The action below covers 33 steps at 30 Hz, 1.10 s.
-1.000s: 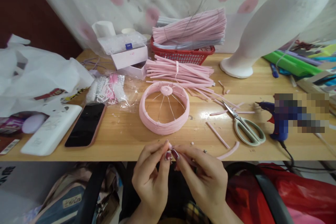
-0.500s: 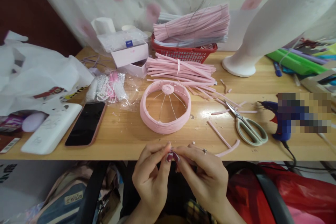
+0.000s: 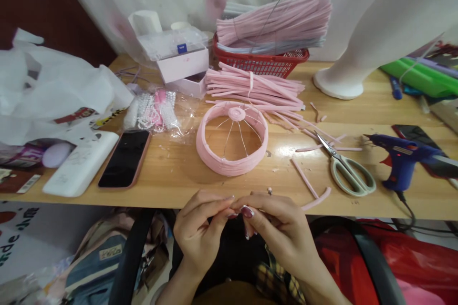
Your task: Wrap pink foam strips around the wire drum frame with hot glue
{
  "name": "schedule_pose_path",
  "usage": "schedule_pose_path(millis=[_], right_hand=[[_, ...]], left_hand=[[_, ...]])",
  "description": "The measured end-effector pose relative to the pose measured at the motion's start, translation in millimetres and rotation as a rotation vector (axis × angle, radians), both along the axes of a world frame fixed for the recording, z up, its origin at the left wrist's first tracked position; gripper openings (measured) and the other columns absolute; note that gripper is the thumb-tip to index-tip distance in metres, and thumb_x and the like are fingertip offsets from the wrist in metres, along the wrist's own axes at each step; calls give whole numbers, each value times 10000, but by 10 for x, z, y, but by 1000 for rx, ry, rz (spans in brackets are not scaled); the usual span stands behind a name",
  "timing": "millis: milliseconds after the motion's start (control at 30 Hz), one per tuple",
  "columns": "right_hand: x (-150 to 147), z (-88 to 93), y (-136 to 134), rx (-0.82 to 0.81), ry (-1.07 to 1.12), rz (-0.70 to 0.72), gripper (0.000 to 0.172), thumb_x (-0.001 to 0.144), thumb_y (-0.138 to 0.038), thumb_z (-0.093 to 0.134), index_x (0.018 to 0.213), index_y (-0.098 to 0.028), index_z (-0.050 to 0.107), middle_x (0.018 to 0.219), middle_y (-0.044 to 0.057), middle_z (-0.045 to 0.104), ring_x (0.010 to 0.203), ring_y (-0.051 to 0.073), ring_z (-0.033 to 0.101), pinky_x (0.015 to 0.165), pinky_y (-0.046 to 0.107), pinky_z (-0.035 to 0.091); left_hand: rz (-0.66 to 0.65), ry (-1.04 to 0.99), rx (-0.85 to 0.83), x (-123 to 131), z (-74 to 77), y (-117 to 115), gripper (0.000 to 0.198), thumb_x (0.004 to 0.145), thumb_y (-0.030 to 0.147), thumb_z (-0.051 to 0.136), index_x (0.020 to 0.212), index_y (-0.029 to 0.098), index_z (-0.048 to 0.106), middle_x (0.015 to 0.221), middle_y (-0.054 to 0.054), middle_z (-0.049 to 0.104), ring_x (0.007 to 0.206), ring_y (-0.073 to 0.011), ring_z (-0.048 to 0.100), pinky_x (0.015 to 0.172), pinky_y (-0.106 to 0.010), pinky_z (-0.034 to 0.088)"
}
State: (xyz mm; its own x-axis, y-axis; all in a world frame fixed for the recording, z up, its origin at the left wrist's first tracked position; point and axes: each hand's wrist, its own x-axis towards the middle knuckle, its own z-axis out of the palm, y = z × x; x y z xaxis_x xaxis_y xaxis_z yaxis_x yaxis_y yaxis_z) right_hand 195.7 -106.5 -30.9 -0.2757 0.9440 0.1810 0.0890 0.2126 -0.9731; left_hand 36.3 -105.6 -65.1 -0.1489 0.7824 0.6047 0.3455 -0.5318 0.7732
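1. Presently, the left hand (image 3: 200, 228) is curling at the near edge of the table (image 3: 171, 178), its thumb and forefinger tips pressing shut against the tips of the other hand.
2. The right hand (image 3: 282, 226) is meeting it from the opposite side, its fingers (image 3: 246, 210) pinching closed with dark painted nails showing.
3. Whatever is sitting inside the joined pinch is too small to tell; the pinch itself is hovering just off the table edge, over the lap.
4. The frame (image 3: 232, 162), a pink wound ring with wire spokes, is lying on the table just beyond the fingertips.
5. Loose pink strips (image 3: 315, 198) are lying just beyond the right fingers, toward the right.
6. The scissors (image 3: 352, 176) are resting farther right of those strips.
7. The glue gun (image 3: 400, 157) is standing past the scissors, well apart from the fingers.
8. The phone (image 3: 124, 158) is lying screen up beyond and left of the left fingers.
9. A tied bundle (image 3: 254, 88) of pink strips is lying behind the frame, and the red basket (image 3: 265, 62) is holding more behind that, farthest from the fingers.
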Motion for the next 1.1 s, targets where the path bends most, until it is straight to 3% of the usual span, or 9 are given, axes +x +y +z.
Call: schedule_pose_path(millis=[267,467,700,867,967,1100], right_hand=[[-1,10,39,-91,3,60,223,989,-238,602,1135,-258,770,705,-9,724,618,94,625,632,190,496],[2,41,61,-129,-19,94,199,988,-255,597,1041,-235,788,659,-10,718,592,95,617,619,186,486],[6,37,84,-29,-153,69,171,982,-249,586,985,-192,747,716,15,728,612,108,648,622,196,498],[20,45,102,118,-212,51,170,1000,-210,562,952,-199,725,696,-1,712,641,106,651,650,191,487],[99,50,153,295,-321,34,170,1014,-226,561,979,-192,724,717,8,705,644,109,637,624,195,471],[420,119,184,519,-541,-107,167,1013,-188,553,1005,-169,718,745,30,705,701,138,640,652,229,481]], left_hand=[[13,19,-62,-28,-31,-20,76,939,240,686,904,216,749,788,25,740,690,-81,695,628,-140,556],[-44,58,67,-103,42,32,89,934,264,698,895,194,736,752,38,736,644,-69,689,643,-132,563],[-6,53,73,-111,3,68,107,941,243,687,859,196,735,739,39,730,615,-64,687,610,-119,560],[-98,25,-9,-93,-52,32,100,942,216,669,904,218,762,720,29,707,575,-82,662,536,-149,546],[-47,-24,-46,-96,-60,6,102,920,236,696,857,236,777,697,29,700,561,-92,649,519,-164,537],[21,-55,-86,-202,-119,-1,41,846,226,761,818,225,791,669,26,689,487,-89,611,444,-167,495]])
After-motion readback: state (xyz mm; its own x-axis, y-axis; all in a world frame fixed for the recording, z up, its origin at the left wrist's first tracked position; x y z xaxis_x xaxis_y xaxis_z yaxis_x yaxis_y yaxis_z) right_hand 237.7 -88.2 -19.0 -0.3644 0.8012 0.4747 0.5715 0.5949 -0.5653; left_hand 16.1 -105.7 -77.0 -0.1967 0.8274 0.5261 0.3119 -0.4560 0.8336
